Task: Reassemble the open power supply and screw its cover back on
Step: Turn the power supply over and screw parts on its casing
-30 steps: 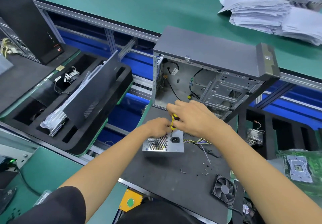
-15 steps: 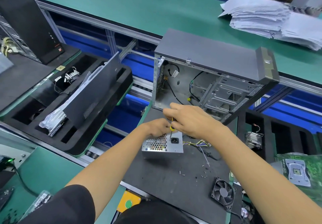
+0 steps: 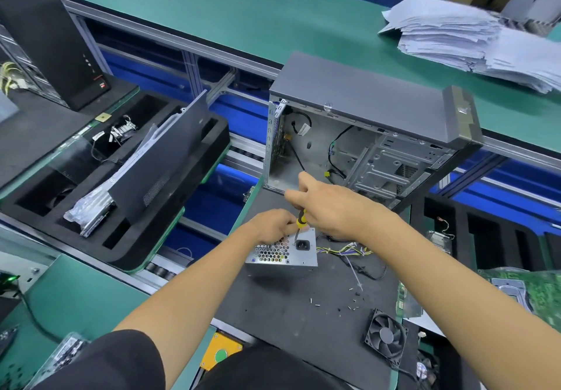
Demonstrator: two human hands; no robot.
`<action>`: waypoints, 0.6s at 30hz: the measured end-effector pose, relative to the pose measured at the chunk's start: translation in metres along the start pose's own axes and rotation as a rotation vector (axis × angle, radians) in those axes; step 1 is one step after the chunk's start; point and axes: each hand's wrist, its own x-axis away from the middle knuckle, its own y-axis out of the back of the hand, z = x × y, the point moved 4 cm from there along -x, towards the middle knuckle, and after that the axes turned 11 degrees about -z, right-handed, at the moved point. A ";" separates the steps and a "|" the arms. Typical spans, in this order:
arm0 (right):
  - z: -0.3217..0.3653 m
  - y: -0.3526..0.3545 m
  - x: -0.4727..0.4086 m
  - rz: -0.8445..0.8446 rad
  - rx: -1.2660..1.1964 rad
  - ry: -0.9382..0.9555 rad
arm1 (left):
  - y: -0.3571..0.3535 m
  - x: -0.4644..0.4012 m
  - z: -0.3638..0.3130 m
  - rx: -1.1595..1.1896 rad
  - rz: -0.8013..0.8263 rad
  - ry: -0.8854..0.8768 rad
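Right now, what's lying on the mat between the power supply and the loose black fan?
In the head view, small loose screws lie scattered on the dark mat between the power supply and the fan.

A: Item, right hand: what is recorded since a second ago?

B: Index finger is now seen lifted and extended toward the computer case; earlier it was curled over the screwdriver.

A: Item, screwdriver?

B: More of the yellow-and-black handle is exposed above the power supply than half a second ago.

A: Item, left hand?

B: No change is noted.
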 end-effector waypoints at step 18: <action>0.002 0.003 0.003 -0.012 -0.067 0.130 | -0.002 -0.005 -0.001 0.328 0.135 0.064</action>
